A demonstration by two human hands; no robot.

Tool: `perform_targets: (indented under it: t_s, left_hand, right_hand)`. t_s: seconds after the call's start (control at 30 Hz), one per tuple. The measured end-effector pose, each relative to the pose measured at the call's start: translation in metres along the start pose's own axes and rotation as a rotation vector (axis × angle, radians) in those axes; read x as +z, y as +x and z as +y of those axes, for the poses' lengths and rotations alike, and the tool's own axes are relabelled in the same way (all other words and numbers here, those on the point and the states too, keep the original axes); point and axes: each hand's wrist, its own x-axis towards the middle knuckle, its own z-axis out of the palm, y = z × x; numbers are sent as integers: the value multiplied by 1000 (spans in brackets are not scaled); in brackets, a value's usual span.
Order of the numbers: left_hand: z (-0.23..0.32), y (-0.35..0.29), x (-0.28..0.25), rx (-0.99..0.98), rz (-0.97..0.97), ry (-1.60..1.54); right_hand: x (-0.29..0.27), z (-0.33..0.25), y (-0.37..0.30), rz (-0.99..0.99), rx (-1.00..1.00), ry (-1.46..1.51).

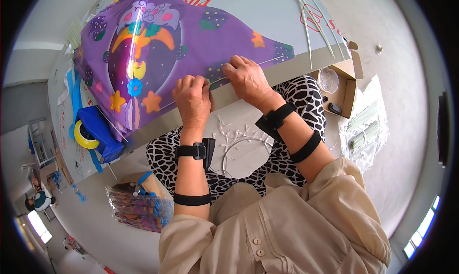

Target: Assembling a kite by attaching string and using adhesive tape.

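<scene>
- Purple sheet (198,42): thin, glossy, roughly triangular, printed with stars, flowers, a crescent; lies on pale grey table (260,13).
- Table surface: smooth; red lettering (196,1) beyond sheet, more to its right.
- Left hand (192,96): fingers curled, pinching sheet's near edge along slim white rod (275,59); thumb hidden.
- Right hand (248,81): likewise pinching, farther right along that edge.
- Blue tape dispenser (106,130), yellow roll: beside sheet's left corner.
- Pale thin sticks (306,27): right of sheet.
</scene>
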Motion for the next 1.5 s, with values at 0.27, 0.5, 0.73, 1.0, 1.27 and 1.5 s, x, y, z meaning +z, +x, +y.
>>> perform_targets:
  t_s: [0.27,0.5,0.73,1.0,1.27,1.5]
  left_hand:
    - [4,2,5,-5,-14,0]
    - [1,2,6,6,-3,-15]
    - [5,2,3,-1,3,24]
    - [3,1,7,-8,-4,-12]
    - [3,1,7,-18,-8,-12]
    - [2,0,8,-17,-6,-10]
  right_hand:
    - [-1,0,0,-7,-4,-2]
    - [2,-1,-1,25,-26,25]
    - [1,-1,1,-3,-17,36]
    - [0,0,2,4,-37,-6]
    - [2,-2,2,5,-39,2]
    - [0,-1,3,-14,-38,20]
